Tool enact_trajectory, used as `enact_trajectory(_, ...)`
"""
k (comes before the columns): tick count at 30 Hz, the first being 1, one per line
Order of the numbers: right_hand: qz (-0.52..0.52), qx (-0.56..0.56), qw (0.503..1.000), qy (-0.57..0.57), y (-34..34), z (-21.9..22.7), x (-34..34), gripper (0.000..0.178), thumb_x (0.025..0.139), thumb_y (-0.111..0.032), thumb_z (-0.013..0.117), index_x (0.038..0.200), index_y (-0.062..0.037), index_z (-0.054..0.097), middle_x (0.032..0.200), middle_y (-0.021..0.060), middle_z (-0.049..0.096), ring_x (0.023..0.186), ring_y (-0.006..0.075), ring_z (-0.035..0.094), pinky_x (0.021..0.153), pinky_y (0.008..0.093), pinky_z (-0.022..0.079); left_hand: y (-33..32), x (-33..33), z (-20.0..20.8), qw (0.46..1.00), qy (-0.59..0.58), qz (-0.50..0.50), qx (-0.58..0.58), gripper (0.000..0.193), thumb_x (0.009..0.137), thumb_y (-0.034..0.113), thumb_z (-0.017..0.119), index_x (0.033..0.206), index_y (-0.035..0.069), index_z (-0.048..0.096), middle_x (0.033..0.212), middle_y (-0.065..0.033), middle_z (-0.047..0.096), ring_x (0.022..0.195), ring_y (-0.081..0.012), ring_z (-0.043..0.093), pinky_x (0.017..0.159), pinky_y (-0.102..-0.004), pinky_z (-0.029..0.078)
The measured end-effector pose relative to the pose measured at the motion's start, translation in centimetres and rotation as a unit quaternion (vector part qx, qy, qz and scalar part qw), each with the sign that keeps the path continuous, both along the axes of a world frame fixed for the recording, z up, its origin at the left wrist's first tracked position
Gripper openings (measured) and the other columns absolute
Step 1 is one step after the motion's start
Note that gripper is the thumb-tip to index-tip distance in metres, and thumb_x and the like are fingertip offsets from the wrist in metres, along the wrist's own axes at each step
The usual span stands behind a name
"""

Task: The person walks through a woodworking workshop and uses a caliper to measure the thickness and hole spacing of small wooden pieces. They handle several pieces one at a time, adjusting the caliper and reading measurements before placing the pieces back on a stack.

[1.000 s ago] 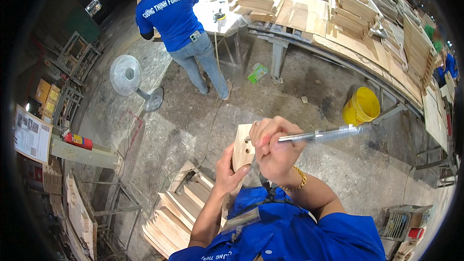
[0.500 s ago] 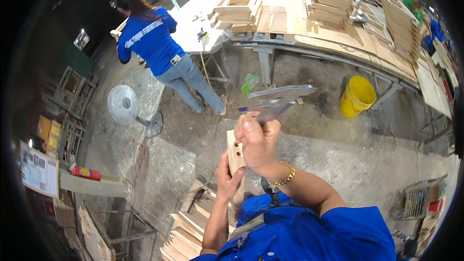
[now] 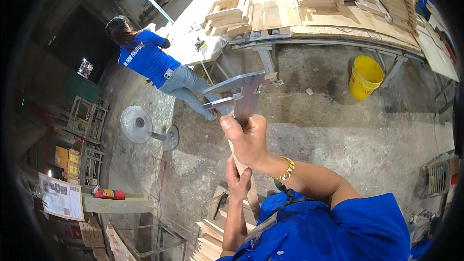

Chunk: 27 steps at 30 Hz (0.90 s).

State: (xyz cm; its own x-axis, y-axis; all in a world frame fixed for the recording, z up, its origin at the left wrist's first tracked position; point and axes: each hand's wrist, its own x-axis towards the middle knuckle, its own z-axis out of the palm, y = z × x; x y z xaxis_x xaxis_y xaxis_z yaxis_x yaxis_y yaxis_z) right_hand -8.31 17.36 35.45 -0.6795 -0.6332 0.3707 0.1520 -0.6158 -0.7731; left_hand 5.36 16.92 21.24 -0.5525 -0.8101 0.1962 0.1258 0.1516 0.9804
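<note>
My right hand (image 3: pixel 252 142) is closed around a metal caliper (image 3: pixel 248 100). The caliper's jaws point to the left, and part of its length is hidden behind my fist. Below it, my left hand (image 3: pixel 237 182) grips a narrow, pale wooden piece (image 3: pixel 253 197) that slants down toward my body. The upper end of the wood lies behind my right hand, so its holes do not show. Whether the caliper touches the wood I cannot tell. Several similar wooden strips (image 3: pixel 209 238) are stacked low beside my left forearm.
A co-worker in a blue shirt (image 3: pixel 151 62) stands ahead left by a white-topped table (image 3: pixel 187 50). Across the front runs a workbench (image 3: pixel 338 33) with wooden frames. A yellow bucket (image 3: pixel 366 78), a grey fan (image 3: pixel 136 124) and a red extinguisher (image 3: pixel 109 194) stand around.
The caliper has turned from pointing right to standing upright with its jaws leftward. My right hand has come lower over the wood's end, covering its two holes. The view has shifted.
</note>
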Motion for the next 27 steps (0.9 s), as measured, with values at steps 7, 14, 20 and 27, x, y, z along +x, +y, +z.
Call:
enact_trajectory(7,-0.007,-0.008,1.000,0.000,-0.2,-0.1,0.0,0.045,0.084,-0.030,0.063,0.052,-0.0053,0.044,0.046,-0.0058,0.036,0.047,0.0026,0.031,0.038,0.0251,0.023,0.3,-0.1,0.1,1.000,0.004,0.007,0.010,0.069,0.082,0.038,0.064,0.129,-0.004,0.036,0.114,-0.0098,0.051,0.102,-0.0162,0.050,0.087,-0.0307,0.040)
enact_trajectory(14,-0.010,-0.005,1.000,0.011,-0.2,0.0,-0.1,0.045,0.084,-0.031,0.063,0.052,-0.0051,0.044,0.045,-0.0058,0.037,0.046,0.0026,0.031,0.038,0.0248,0.023,0.4,-0.2,0.7,1.000,-0.006,0.014,-0.008,0.069,0.082,0.037,0.063,0.130,-0.004,0.035,0.116,-0.0104,0.051,0.103,-0.0161,0.049,0.088,-0.0306,0.039)
enact_trajectory(20,0.002,-0.004,1.000,-0.009,-0.4,0.0,-0.1,0.044,0.083,-0.031,0.063,0.053,-0.0046,0.045,0.046,-0.0060,0.037,0.046,0.0024,0.032,0.038,0.0244,0.024,0.1,-0.3,0.7,1.000,-0.005,0.014,0.001,0.067,0.082,0.033,0.063,0.131,-0.003,0.035,0.116,-0.0108,0.051,0.103,-0.0161,0.049,0.088,-0.0304,0.039)
enact_trajectory(27,-0.004,-0.007,0.999,-0.037,-0.6,-0.7,-0.2,0.038,0.081,-0.031,0.065,0.060,-0.0025,0.051,0.049,-0.0045,0.040,0.048,0.0053,0.036,0.041,0.0257,0.028,-0.3,0.0,-0.9,1.000,-0.022,0.017,0.001,0.067,0.082,0.034,0.063,0.132,0.000,0.034,0.122,-0.0109,0.049,0.115,-0.0185,0.046,0.097,-0.0323,0.036)
